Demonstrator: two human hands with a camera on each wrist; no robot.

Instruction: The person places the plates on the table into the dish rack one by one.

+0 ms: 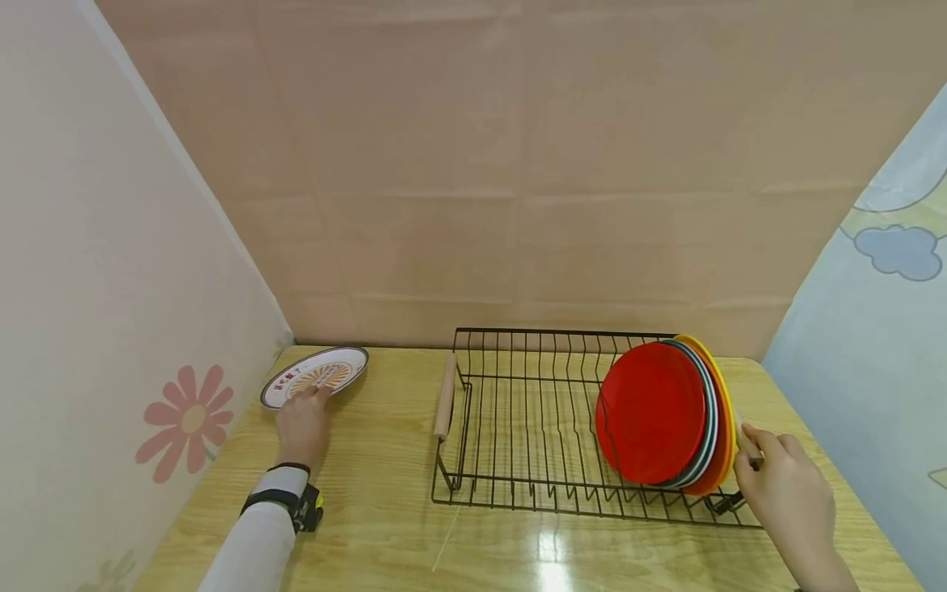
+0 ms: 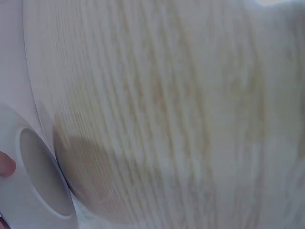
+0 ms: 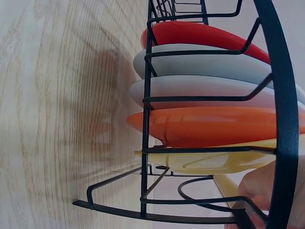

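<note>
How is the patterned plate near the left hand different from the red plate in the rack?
The patterned plate lies flat on the table, while the red plate stands on edge in the wire rack. The patterned plate is white with a dark rim and an orange design; the red plate is plain red. The patterned plate is alone, touched by the left hand; the red plate leans with other plates. Both are round.

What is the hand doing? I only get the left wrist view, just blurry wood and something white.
Observer: The left hand touches a patterned plate lying flat on the table.
Operator: Anything else on the table?
Observer: A black wire dish rack, with plates standing at its right end, a red plate in front.
Operator: And the other hand?
Observer: The right hand grips the rack's right handle.
</note>
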